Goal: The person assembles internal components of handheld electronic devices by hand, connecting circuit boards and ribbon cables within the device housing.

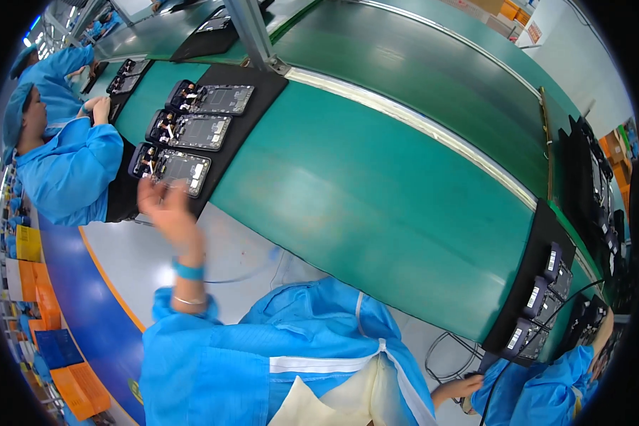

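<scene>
Opened phone [184, 167]: lying upper left
Left hand [170, 216]: overlapping it, unclenched, blurred
Right hand [464, 388]: showing lower right, grip unclear

Phone assemblies [200, 131]: six counted on the two nearest mats, in two sets.
Left black mat [266, 92], three; right black mat [544, 227], three, bearing three white labels [532, 296] (one per dark block [540, 290]); blue wristband [189, 270], one; co-workers [71, 163] beyond the left mat, two.
</scene>
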Demonstrator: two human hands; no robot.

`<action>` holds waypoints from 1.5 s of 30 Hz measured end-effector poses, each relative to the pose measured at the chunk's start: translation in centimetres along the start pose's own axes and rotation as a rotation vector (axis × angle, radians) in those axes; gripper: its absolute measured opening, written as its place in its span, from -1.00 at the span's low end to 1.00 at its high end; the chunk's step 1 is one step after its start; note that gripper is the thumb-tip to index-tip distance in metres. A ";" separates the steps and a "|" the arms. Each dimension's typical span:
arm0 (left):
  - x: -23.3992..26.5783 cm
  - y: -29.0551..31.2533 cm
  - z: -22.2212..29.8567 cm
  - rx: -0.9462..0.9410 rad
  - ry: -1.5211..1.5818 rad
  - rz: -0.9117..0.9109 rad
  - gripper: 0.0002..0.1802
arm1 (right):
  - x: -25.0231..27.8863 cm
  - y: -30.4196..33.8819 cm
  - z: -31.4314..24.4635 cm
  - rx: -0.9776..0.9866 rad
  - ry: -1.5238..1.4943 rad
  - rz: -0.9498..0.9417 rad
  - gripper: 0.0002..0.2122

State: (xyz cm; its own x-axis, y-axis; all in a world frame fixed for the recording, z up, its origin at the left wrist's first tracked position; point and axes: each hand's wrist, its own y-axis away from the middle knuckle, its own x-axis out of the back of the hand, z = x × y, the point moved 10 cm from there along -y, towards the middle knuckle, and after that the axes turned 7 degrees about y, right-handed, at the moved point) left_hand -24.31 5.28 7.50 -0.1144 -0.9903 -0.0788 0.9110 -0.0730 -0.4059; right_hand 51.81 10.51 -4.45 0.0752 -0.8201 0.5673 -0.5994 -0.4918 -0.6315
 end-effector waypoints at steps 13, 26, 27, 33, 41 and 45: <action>4.0 4.9 -9.1 0.830 0.187 -0.499 -0.70 | -2.1 8.5 -27.1 0.436 -0.928 -0.884 -0.78; -13.7 32.9 6.7 1.251 0.409 -1.825 -0.66 | -4.6 2.4 -28.9 0.099 -0.835 -0.700 -0.84; -14.4 32.6 9.4 0.697 0.432 -2.153 -0.70 | -5.0 2.5 -28.4 0.047 -0.803 -0.710 -0.84; -14.3 27.1 12.2 -1.036 -0.207 -1.252 -0.70 | -6.1 6.5 -29.7 -0.092 -0.938 -1.063 -0.74; -15.5 25.1 10.9 -1.070 -0.303 -1.248 -0.75 | -7.7 8.0 -33.3 0.049 -0.940 -1.117 -0.76; -14.9 25.7 10.8 -1.115 -0.271 -1.256 -0.77 | -7.9 8.4 -32.4 0.070 -0.905 -1.065 -0.77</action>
State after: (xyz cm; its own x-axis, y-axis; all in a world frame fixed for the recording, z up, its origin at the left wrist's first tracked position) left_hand 5.03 16.92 8.06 -0.3209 -0.3909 0.8627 -0.3945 -0.7729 -0.4970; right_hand 20.38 22.33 2.94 0.9613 0.0637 0.2682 0.1092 -0.9813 -0.1585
